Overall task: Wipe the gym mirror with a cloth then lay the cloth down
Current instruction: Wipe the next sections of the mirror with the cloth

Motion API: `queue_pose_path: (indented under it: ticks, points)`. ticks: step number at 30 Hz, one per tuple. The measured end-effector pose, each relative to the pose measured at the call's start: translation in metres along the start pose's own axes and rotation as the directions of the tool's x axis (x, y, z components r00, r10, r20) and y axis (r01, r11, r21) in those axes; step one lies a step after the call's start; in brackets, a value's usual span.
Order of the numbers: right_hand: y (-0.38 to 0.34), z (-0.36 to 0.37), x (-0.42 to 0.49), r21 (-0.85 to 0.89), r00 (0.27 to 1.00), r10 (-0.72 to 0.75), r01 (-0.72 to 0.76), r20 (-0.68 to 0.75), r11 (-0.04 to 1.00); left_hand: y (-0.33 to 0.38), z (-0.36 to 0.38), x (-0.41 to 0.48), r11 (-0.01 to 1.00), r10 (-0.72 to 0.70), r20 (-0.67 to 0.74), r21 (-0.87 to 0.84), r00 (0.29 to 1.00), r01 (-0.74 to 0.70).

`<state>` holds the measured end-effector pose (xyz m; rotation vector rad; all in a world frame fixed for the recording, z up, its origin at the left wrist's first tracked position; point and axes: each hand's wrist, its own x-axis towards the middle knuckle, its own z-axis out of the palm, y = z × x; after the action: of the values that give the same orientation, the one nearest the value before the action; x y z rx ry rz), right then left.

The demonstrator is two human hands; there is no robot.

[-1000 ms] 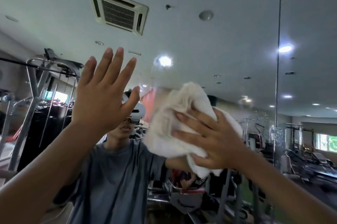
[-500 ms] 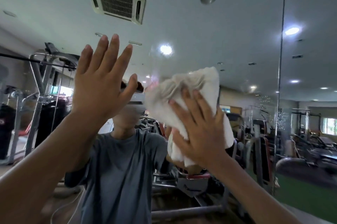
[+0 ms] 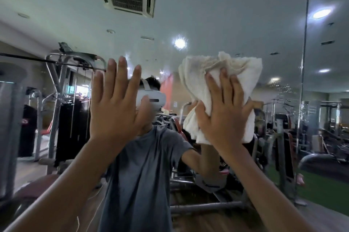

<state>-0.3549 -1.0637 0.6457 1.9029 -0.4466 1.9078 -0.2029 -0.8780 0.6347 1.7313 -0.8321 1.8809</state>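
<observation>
My right hand (image 3: 224, 116) has the white terry cloth (image 3: 243, 73) flattened against the gym mirror (image 3: 226, 14), high up, at about the level of my reflected head. Its fingers (image 3: 225, 84) lie straight and slightly spread on the bunched fabric, and the thumb sits at the cloth's lower left edge, where I cannot tell if it hooks a fold. My left hand (image 3: 117, 111) is raised flat beside it, fingers straight and close together, holding nothing; whether its palm rests on the glass I cannot tell. This looks to me like the middle of the wiping, with the cloth not yet laid down. To do it well I would press through the whole palm rather than the fingertips, so the wad does not roll and leave streaks, and run overlapping strokes. A scatter of specks (image 3: 281, 86) shows to the right, near the mirror seam (image 3: 304, 73), so I judge that patch wants the next passes. The cloth is thick and crumpled and may slip from under straight fingers on a downward stroke, so the thumb should pin its edge. A bare left palm on the glass would smudge it.
</observation>
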Motion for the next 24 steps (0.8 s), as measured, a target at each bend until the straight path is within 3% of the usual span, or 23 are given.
queue_pose_path:
  ticks: [3, 6, 8, 10, 13, 15, 17, 20, 22, 24]
  points:
    - [-0.008, -0.002, -0.044, 0.001, 0.977, -0.211, 0.211, 0.034, 0.977, 0.009, -0.002, -0.034, 1.0, 0.001, 0.023, -0.01, 1.0, -0.001]
    - [0.014, -0.009, -0.093, 0.019, 0.853, -0.511, 0.512, 0.102, 0.859, 0.014, -0.006, -0.063, 1.0, 0.014, 0.031, -0.012, 0.999, -0.014]
    - [0.045, -0.015, -0.102, 0.041, 0.782, -0.605, 0.607, 0.146, 0.794, 0.013, -0.008, -0.077, 1.0, 0.02, 0.037, -0.014, 0.999, -0.02]
    - [0.065, -0.018, -0.088, 0.022, 0.834, -0.522, 0.527, 0.176, 0.85, 0.014, -0.01, -0.09, 1.0, 0.004, 0.043, -0.013, 0.999, -0.004]
    - [0.04, -0.012, -0.05, -0.013, 0.983, -0.135, 0.138, 0.121, 0.99, 0.019, -0.011, -0.113, 0.999, -0.015, 0.059, -0.031, 0.998, 0.017]
    - [0.006, -0.005, -0.04, -0.023, 0.997, 0.043, -0.042, 0.069, 0.999, 0.019, -0.012, -0.125, 0.999, 0.007, 0.071, -0.04, 0.997, -0.004]
    - [-0.019, -0.001, -0.048, -0.036, 0.996, 0.061, -0.059, 0.06, 0.998, 0.016, -0.013, -0.129, 0.999, 0.021, 0.076, -0.05, 0.997, -0.018]
    - [-0.026, -0.007, -0.092, 0.032, 0.978, -0.175, 0.172, 0.113, 0.985, 0.015, -0.013, -0.128, 0.998, 0.019, 0.074, -0.059, 0.997, -0.015]
    - [-0.009, -0.014, -0.131, 0.08, 0.892, -0.423, 0.415, 0.162, 0.906, 0.014, -0.013, -0.129, 0.998, 0.026, 0.072, -0.065, 0.997, -0.022]
    - [0.022, -0.023, -0.157, 0.086, 0.827, -0.524, 0.518, 0.203, 0.851, 0.013, -0.012, -0.131, 0.998, 0.024, 0.067, -0.065, 0.997, -0.019]
